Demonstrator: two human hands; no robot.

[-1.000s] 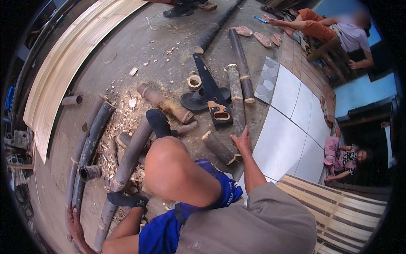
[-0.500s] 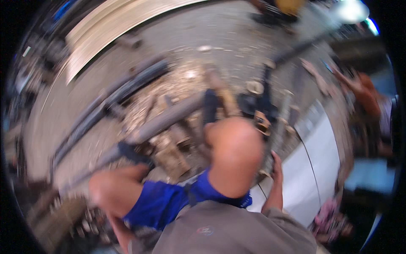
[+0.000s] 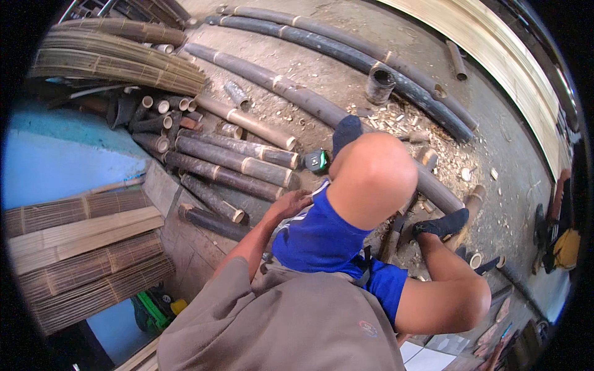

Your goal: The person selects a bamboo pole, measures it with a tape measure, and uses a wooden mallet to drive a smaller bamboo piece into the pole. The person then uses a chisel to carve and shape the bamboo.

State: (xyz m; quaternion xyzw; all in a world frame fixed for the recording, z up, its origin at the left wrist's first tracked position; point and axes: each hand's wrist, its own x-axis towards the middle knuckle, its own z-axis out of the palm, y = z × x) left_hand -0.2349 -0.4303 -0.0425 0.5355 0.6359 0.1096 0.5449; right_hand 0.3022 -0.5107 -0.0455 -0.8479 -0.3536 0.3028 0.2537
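My left hand point(image 3: 293, 204) rests beside my left thigh, palm down. Its fingers look stretched out, partly covered by the blue shorts, and nothing shows in them. Closest to it are the cut ends of dark bamboo poles point(image 3: 232, 162), lying side by side. A small green and black case point(image 3: 317, 161), probably a tape measure, sits between those ends and my left foot. Behind my body my right hand is hidden; just a sliver of skin shows below the shorts. A long bamboo pole point(image 3: 278, 83) runs under my legs.
Wood chips point(image 3: 455, 148) litter the ground ahead, around an upright bamboo piece point(image 3: 378, 85). Long dark poles point(image 3: 346, 49) lie beyond. Slatted bamboo panels point(image 3: 117, 55) and more panels point(image 3: 86, 247) are stacked at left. A pale panel point(image 3: 489, 49) edges the far right.
My view has swung left, bringing the pole stack and my left hand into sight. My right hand, visible before at the right beside my knee, has left the picture.
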